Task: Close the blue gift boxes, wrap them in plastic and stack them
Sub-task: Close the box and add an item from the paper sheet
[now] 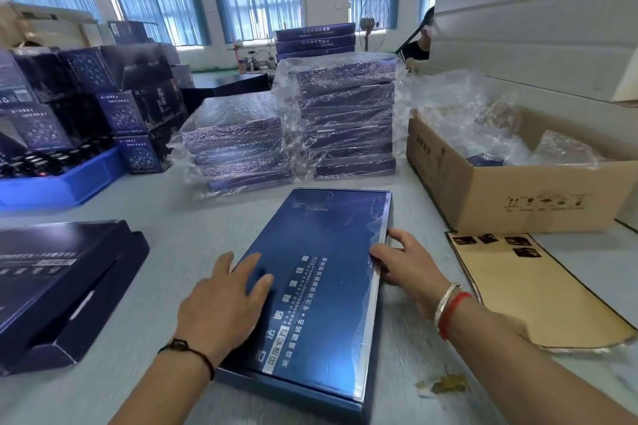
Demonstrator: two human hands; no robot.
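A flat blue gift box (321,252) with white print lies shut on the grey table in front of me, slanted toward the upper right. My left hand (224,300) rests flat on its lid near the left edge, fingers straight. My right hand (400,262) grips the box's right side edge, thumb on the lid and fingers curled along the side. Behind the box stand two stacks of plastic-wrapped blue boxes, a lower stack (238,145) on the left and a taller stack (348,117) on the right.
An open cardboard carton (500,193) holding plastic film stands at the right, its brown flap (538,290) lying on the table. An open dark blue box (58,290) sits at left. A blue crate (62,183) and dark cartons stand at far left. A person's arm shows behind the carton.
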